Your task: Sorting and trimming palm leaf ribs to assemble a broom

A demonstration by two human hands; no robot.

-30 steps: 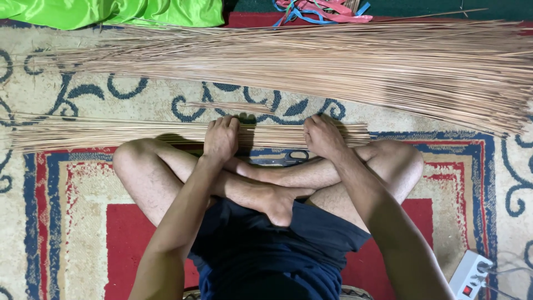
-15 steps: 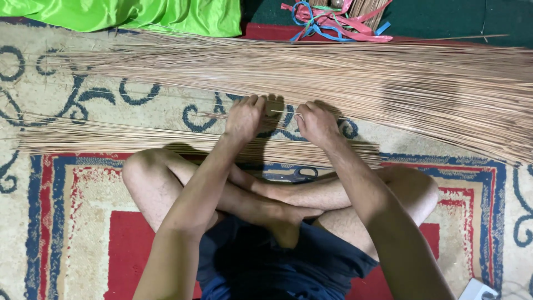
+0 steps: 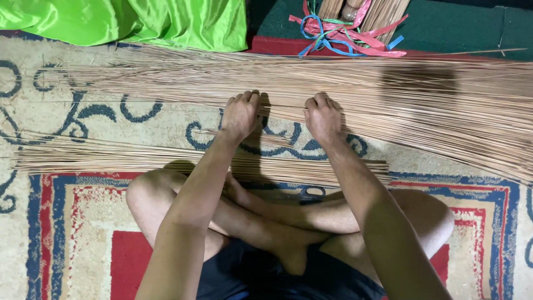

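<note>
Your left hand (image 3: 240, 114) and right hand (image 3: 322, 116) press curled fingers into the big stick pile (image 3: 422, 94) mid-frame, seemingly pinching some; the smaller sorted bundle (image 3: 139, 158) lies nearer your knees, most remains.

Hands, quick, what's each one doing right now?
Left hand: fingers curled onto the large pile of thin sticks; a closed grip cannot be told.
Right hand: the same, on that pile.

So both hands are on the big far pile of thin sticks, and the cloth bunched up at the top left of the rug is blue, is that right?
Not quite. The head view shows the cloth at the top left is bright green, not blue. The rest holds: the left hand and right hand both rest on the far pile of thin sticks.
</note>
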